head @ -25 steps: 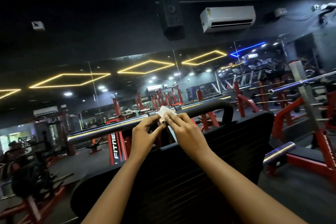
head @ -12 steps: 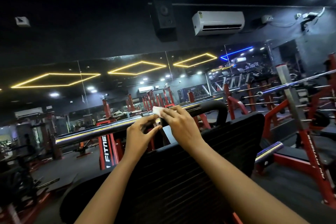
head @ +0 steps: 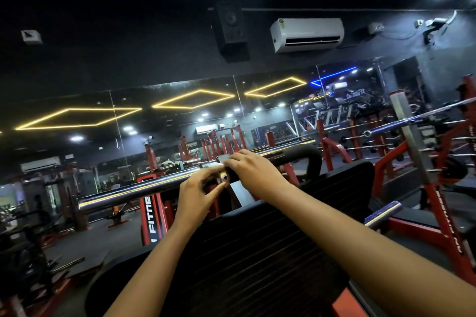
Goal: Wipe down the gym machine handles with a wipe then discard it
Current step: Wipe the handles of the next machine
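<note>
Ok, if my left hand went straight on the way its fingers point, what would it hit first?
Most likely the wipe on the chrome bar: your left hand points up and right at it, just below your right hand. The blur hides whether it already touches the wipe.

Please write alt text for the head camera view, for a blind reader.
A left hand and a right hand hold a white wipe against the chrome bar of a gym machine, above its black pad. Red machines stand behind.
</note>
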Demonstrator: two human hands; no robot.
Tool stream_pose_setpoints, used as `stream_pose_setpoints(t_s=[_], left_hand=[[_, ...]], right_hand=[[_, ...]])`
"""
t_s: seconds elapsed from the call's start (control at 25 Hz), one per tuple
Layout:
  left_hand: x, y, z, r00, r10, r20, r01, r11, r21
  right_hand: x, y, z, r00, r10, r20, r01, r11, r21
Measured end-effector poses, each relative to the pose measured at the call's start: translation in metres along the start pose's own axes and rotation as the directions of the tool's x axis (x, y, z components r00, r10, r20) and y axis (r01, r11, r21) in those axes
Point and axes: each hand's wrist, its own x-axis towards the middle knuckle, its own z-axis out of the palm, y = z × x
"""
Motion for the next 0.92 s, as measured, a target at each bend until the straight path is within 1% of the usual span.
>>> stream_pose_setpoints(t_s=[0.04,0.08,0.12,0.2,0.24,0.28,0.32,0.36,0.4,0.44,0.48,0.52,0.56,0.6,0.64,0.68,0.76,0.84,0.88,0.92], left_hand=[[0.0,0.001,-0.001,1.0,-0.001,0.011,0.001,1.0,0.009],[0.0,0.002,-0.002,1.0,-0.008,0.02,0.008,1.0,0.015],[0.001,0.003,-0.003,0.999,-0.016,0.028,0.015,0.999,0.028],[0.004,0.008,-0.005,0.999,-0.012,0.041,0.009,0.997,0.08],[0.006,0.011,-0.006,0.999,-0.001,0.048,-0.004,0.995,0.103],[0.008,0.014,-0.005,0.998,0.015,0.059,-0.022,0.993,0.116],[0.01,0.017,-0.004,0.997,0.033,0.074,-0.042,0.991,0.125],[0.011,0.02,-0.002,0.995,0.049,0.088,-0.061,0.989,0.136],[0.012,0.02,-0.001,0.993,0.063,0.096,-0.077,0.986,0.146],[0.012,0.02,0.001,0.992,0.076,0.097,-0.091,0.984,0.153],[0.011,0.018,0.002,0.991,0.09,0.095,-0.104,0.982,0.155],[0.011,0.014,0.002,0.99,0.102,0.096,-0.116,0.981,0.153],[0.01,0.011,0.0,0.988,0.113,0.1,-0.127,0.982,0.143],[0.009,0.008,-0.002,0.987,0.117,0.109,-0.13,0.984,0.122],[0.009,0.005,-0.004,0.986,0.115,0.12,-0.127,0.987,0.094],[0.009,0.003,-0.005,0.985,0.11,0.134,-0.119,0.991,0.067],[0.01,-0.001,-0.006,0.983,0.106,0.149,-0.111,0.994,0.025],[0.011,-0.002,-0.007,0.982,0.114,0.154,-0.113,0.994,-0.011],[0.012,-0.003,-0.007,0.981,0.113,0.159,-0.109,0.993,-0.033],[0.013,-0.003,-0.007,0.98,0.107,0.167,-0.099,0.994,-0.056]], right_hand=[[-0.006,0.003,0.001,0.999,-0.043,-0.018,0.042,0.998,-0.047],[-0.015,0.013,0.001,0.997,-0.052,-0.059,0.047,0.994,-0.094],[-0.022,0.025,0.002,0.993,-0.033,-0.115,0.019,0.992,-0.125],[-0.036,0.049,0.008,0.964,0.086,-0.251,-0.129,0.979,-0.159],[-0.043,0.057,0.012,0.935,0.185,-0.302,-0.23,0.966,-0.121],[-0.05,0.061,0.017,0.88,0.335,-0.337,-0.36,0.933,-0.013],[-0.056,0.058,0.018,0.766,0.527,-0.369,-0.5,0.849,0.174],[-0.061,0.049,0.019,0.575,0.718,-0.392,-0.596,0.696,0.4],[-0.061,0.038,0.019,0.362,0.867,-0.343,-0.611,0.498,0.615],[-0.058,0.025,0.019,0.196,0.956,-0.216,-0.569,0.291,0.769],[-0.051,0.014,0.021,0.102,0.991,-0.085,-0.506,0.126,0.853],[-0.041,0.006,0.025,0.048,0.999,0.018,-0.427,0.004,0.904],[-0.031,-0.001,0.029,0.014,0.997,0.082,-0.358,-0.071,0.931],[-0.022,-0.007,0.031,-0.015,0.993,0.117,-0.298,-0.116,0.947],[-0.014,-0.014,0.032,-0.037,0.991,0.132,-0.253,-0.137,0.958],[-0.009,-0.025,0.035,-0.045,0.99,0.137,-0.227,-0.144,0.963],[-0.005,-0.056,0.047,-0.01,0.993,0.115,-0.222,-0.115,0.968],[-0.007,-0.092,0.055,0.06,0.993,0.101,-0.21,-0.086,0.974],[-0.009,-0.101,0.058,0.092,0.991,0.101,-0.208,-0.08,0.975],[-0.012,-0.1,0.06,0.101,0.99,0.102,-0.214,-0.079,0.974]])
